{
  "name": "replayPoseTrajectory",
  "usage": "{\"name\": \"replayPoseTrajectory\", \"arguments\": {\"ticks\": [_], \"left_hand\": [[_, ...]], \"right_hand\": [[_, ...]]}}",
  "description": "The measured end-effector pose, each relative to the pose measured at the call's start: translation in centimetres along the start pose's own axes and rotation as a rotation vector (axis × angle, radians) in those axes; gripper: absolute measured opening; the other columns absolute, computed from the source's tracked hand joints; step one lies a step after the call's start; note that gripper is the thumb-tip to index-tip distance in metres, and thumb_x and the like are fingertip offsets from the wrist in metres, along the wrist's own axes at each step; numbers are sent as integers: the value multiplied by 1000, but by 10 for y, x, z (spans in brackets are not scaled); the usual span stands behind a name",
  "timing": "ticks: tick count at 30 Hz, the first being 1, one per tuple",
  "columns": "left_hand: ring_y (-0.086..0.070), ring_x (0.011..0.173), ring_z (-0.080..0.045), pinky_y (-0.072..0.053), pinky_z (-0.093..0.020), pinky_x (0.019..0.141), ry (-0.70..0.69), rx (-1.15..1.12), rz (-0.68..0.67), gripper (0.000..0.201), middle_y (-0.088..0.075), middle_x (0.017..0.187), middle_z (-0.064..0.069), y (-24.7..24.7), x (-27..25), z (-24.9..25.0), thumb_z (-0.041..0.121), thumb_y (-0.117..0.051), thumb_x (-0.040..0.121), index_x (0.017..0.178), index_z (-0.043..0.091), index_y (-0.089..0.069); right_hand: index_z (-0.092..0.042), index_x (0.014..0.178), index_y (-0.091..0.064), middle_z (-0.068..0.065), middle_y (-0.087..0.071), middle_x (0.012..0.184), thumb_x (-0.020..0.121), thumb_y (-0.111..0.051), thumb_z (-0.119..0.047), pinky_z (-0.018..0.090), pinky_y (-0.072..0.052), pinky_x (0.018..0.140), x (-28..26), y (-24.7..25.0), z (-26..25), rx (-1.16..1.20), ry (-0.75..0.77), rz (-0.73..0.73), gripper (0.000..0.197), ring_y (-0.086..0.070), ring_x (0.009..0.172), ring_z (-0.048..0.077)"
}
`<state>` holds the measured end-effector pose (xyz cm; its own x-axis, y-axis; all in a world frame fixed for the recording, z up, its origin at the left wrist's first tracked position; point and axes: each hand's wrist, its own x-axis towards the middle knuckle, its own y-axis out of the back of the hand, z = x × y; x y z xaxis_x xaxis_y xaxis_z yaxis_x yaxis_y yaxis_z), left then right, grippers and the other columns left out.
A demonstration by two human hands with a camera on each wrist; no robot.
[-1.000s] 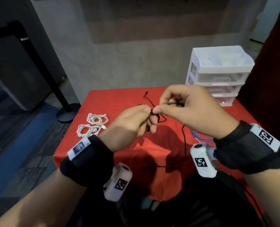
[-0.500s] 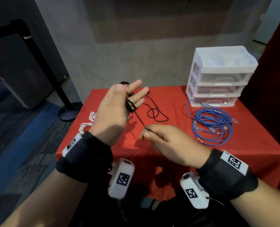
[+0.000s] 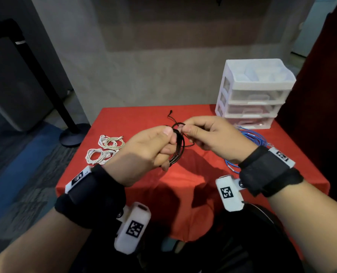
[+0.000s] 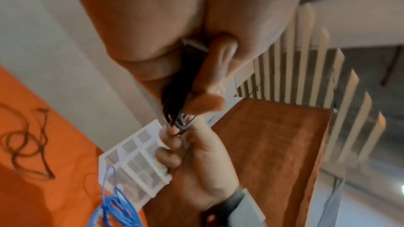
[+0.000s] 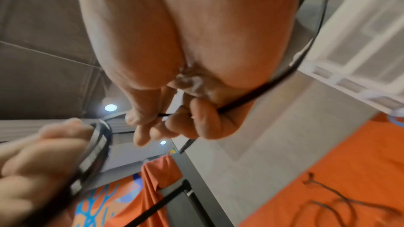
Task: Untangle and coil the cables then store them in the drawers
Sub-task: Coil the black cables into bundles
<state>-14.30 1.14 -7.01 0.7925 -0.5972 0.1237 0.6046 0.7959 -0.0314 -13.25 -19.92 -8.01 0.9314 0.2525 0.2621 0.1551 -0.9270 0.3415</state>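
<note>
Step in hand: coiling. Your left hand [image 3: 144, 152] gripped the black cable [image 3: 178, 148] coil above the table's [image 3: 136, 119] centre; your right hand [image 3: 213, 138] pinched its loose strand. Next, probably: wind the remaining tail, far-centre, then the drawers [image 3: 252, 107], far right.

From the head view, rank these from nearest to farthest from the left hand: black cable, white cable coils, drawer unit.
1. black cable: gripped in the left hand itself, above the table.
2. white cable coils: on the red cloth, just to its left.
3. drawer unit: at the table's far right corner.
</note>
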Motion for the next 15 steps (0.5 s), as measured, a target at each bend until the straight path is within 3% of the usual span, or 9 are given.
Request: {"name": "replayPoseTrajectory", "arguments": {"ticks": [2, 5, 11, 15], "left_hand": [[-20, 41, -5, -44, -23, 53, -4, -144, 75, 28, -32, 67, 4, 3, -1, 2, 33, -40, 106, 89, 13, -48], [-20, 36, -2, -42, -20, 53, -5, -302, 191, 29, -32, 66, 6, 11, 1, 4, 31, -33, 109, 88, 16, -47], [-21, 33, -4, -40, -18, 51, -15, -430, 303, 30, -34, 66, 8, 29, 1, 9, 30, -31, 110, 85, 19, -44], [-22, 33, -4, -40, -17, 51, -7, -457, 327, 33, -33, 66, 9, 33, 1, 7, 30, -29, 111, 84, 19, -45]], "right_hand": [[-20, 100, -75, -9, -56, 64, 104, -57, -17, 14, -38, 55, 1, -5, 15, -3, -20, 13, 18, -46, 55, 1], [-24, 102, -75, -3, -57, 66, 106, -54, -27, 32, -39, 64, -1, -12, 37, -95, -25, -19, 21, -47, 64, 17], [-19, 107, -69, 2, -57, 67, 109, -47, -22, 28, -42, 68, -11, -19, 58, -75, -90, -57, 22, -49, 66, 17], [-15, 100, -69, 7, -67, 76, 107, -53, -21, 35, -48, 81, -15, -18, 64, -100, -100, -93, 19, -59, 75, 15]]}}
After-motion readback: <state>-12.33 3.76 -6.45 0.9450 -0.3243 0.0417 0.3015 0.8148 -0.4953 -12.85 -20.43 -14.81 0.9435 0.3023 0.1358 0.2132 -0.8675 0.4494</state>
